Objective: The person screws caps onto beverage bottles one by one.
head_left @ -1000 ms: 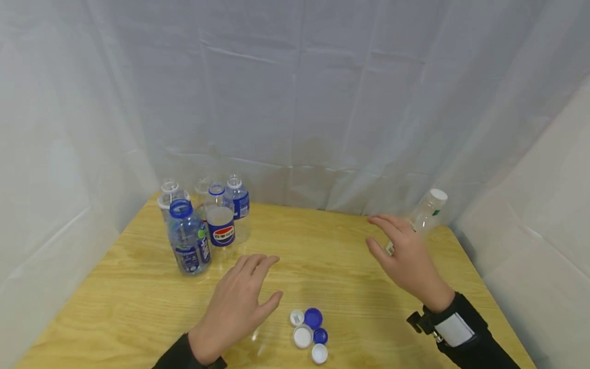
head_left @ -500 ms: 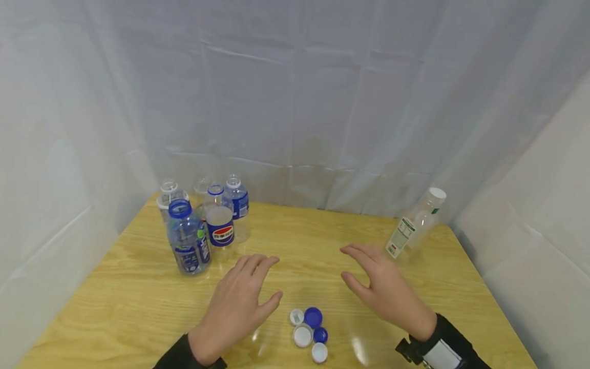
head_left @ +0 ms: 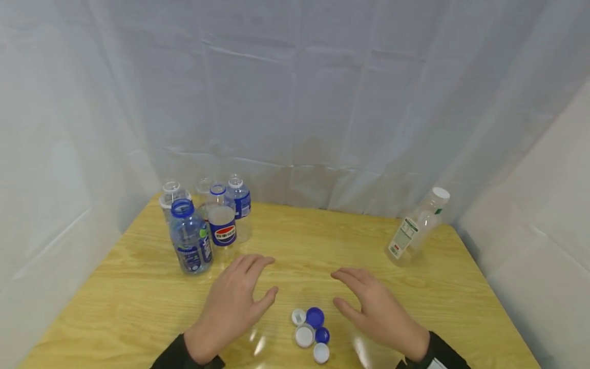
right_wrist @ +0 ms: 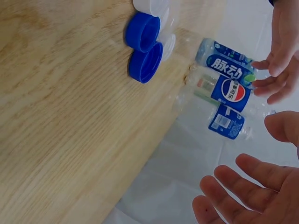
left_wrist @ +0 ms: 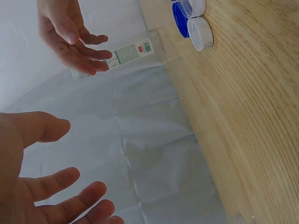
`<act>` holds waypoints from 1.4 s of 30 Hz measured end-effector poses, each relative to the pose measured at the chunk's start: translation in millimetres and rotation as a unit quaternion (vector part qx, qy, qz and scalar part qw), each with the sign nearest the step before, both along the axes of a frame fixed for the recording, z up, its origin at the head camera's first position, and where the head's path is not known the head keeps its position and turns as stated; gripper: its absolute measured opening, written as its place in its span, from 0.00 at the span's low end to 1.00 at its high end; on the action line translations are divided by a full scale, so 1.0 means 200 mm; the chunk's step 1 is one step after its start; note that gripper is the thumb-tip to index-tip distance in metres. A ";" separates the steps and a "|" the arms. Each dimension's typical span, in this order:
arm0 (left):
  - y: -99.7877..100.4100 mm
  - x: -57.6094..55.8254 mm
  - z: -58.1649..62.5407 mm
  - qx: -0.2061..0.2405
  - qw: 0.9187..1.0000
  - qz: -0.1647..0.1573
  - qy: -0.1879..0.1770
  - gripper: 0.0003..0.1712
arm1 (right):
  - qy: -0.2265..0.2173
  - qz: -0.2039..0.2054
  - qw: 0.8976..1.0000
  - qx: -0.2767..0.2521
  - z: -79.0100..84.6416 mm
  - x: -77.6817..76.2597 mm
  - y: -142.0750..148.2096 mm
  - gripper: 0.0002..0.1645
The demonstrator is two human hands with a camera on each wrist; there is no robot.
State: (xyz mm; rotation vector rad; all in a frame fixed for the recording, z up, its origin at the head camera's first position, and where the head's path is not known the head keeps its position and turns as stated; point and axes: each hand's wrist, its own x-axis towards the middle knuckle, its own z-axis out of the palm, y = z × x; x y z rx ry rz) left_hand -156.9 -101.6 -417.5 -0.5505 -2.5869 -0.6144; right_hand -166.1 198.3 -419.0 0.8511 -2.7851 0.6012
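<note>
My left hand (head_left: 232, 302) hovers over the table left of a small cluster of bottle caps, its fingers relaxed and holding nothing. Across from it, my right hand (head_left: 380, 310) is held with loose fingers and a bare palm. Between the hands lie blue caps (head_left: 315, 318) and white caps (head_left: 304, 335), grouped close together near the front. A clear bottle (head_left: 410, 230) with a white cap and a green-and-white label stands beyond my right hand. Past my left hand are several uncapped bottles, among them a blue-tinted bottle (head_left: 190, 238) and a Pepsi bottle (head_left: 223, 220).
The wooden table (head_left: 295, 230) is bounded at the back and both sides by white sheeting (head_left: 295, 102). Behind the front bottles at the left stand a bottle with a blue label (head_left: 241, 205) and a clear bottle (head_left: 171, 195).
My right hand has drawn away from the white-capped bottle, moving left and towards me. The left hand stays almost in place. Bottles and caps keep their places.
</note>
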 end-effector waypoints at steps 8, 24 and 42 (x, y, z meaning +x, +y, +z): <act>-0.10 -0.01 0.02 0.055 0.994 0.021 0.089 0.19 | -0.023 -0.012 1.000 0.003 0.00 0.01 -0.01 0.27; -0.45 -0.14 0.03 0.159 0.946 0.121 0.257 0.30 | -0.016 -0.019 1.000 0.002 -0.01 0.01 0.01 0.28; -0.54 -0.21 -0.06 0.179 0.953 0.244 0.002 0.64 | -0.028 -0.029 0.999 0.007 0.01 0.01 0.05 0.27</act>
